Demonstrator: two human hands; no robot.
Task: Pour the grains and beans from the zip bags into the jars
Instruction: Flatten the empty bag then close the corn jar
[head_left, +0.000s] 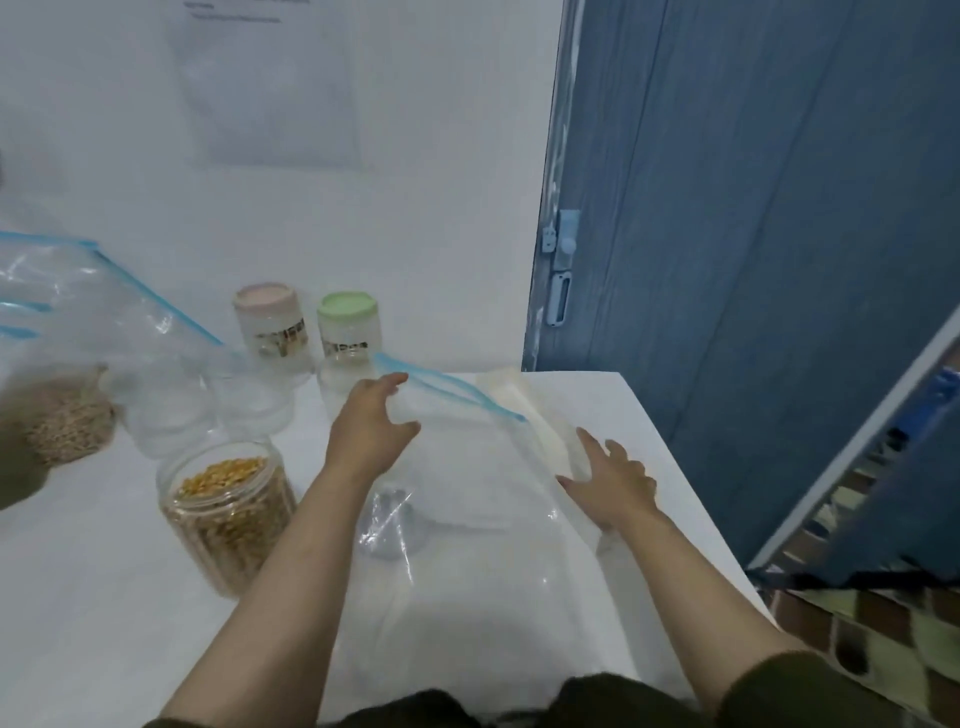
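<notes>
From the head view, an empty-looking zip bag (467, 467) lies flat on the white table (104, 597), its blue zip edge running from far left toward near right. The left hand (371, 426) pinches that edge at its far-left end; the right hand (613, 478) rests flat and relaxed on the bag's right side. Two bags show, counting the bag with grain (67, 364) at left. Five jars: one filled jar (228, 509), two lidded, two clear ones, blurred.
</notes>
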